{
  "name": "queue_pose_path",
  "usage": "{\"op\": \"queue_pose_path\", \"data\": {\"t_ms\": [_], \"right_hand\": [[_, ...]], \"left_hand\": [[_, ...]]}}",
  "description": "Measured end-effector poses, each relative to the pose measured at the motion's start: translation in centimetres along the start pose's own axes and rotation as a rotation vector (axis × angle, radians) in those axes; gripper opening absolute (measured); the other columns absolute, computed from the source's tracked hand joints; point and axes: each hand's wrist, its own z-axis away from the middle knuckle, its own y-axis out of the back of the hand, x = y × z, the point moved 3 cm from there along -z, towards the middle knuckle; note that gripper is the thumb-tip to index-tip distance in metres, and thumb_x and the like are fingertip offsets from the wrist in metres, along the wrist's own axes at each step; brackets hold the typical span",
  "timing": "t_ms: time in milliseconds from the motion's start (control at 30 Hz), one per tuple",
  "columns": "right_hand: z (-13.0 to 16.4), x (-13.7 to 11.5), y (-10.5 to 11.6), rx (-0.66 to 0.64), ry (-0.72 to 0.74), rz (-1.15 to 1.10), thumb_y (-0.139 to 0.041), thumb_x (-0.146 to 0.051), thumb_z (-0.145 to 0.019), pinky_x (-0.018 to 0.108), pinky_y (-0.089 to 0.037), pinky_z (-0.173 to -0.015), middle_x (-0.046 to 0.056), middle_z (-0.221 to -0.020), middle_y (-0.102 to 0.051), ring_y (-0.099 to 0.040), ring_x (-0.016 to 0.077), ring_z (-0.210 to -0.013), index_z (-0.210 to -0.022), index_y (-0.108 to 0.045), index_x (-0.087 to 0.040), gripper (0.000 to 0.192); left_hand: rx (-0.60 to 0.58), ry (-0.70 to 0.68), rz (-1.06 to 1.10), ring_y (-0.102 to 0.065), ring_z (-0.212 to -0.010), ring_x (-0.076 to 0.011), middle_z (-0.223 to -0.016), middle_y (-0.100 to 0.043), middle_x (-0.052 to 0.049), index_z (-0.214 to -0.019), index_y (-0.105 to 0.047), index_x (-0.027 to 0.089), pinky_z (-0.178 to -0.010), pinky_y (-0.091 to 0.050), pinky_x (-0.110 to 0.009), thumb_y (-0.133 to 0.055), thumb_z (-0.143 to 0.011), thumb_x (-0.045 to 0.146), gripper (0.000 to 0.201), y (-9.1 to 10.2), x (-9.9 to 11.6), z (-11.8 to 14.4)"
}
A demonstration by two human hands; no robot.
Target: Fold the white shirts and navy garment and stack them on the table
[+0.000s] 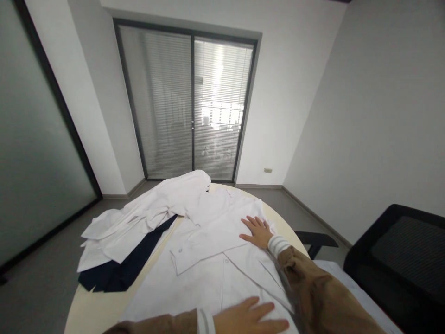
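I'm resting my right fingers (248,225) and, nearer, my left fingers (266,310), all spread wide, on the white shirt (205,278); it's lying near to far on the tabletop (90,311), its sleeve (205,248) running left from the right fingers

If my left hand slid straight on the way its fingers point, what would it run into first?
Sliding over the white garment, your left hand would probably meet your brown right sleeve first, though depth is unclear.
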Motion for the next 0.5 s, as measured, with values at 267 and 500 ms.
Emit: {"op": "queue_pose_path", "data": {"t_ms": [267,500], "right_hand": [[0.5,0.5,1.2,0.129,0.051,0.031,-0.028,-0.064,-0.095,0.05,-0.027,-0.11,0.003,-0.157,-0.035,-0.032,0.0326,-0.14,-0.149,-0.038,-0.034,0.063],[0.1,4.6,1.1,0.379,-0.394,0.065,-0.026,-0.043,-0.1,0.046,-0.039,-0.096,0.016,-0.138,-0.052,-0.049,0.0334,-0.123,-0.139,-0.048,-0.02,0.05]], "left_hand": [[-0.126,0.058,0.32,-0.044,-0.138,-0.0239,-0.149,-0.049,0.008,-0.149,-0.039,0.036,-0.103,-0.05,-0.037,-0.033,-0.103,0.038,0.046,1.9,-1.7,1.5],[-0.193,0.954,0.221,-0.019,-0.148,-0.0375,-0.162,-0.023,-0.014,-0.151,-0.038,0.021,-0.118,-0.021,-0.056,-0.046,-0.096,0.045,0.061,6.0,-13.4,7.0]]}}
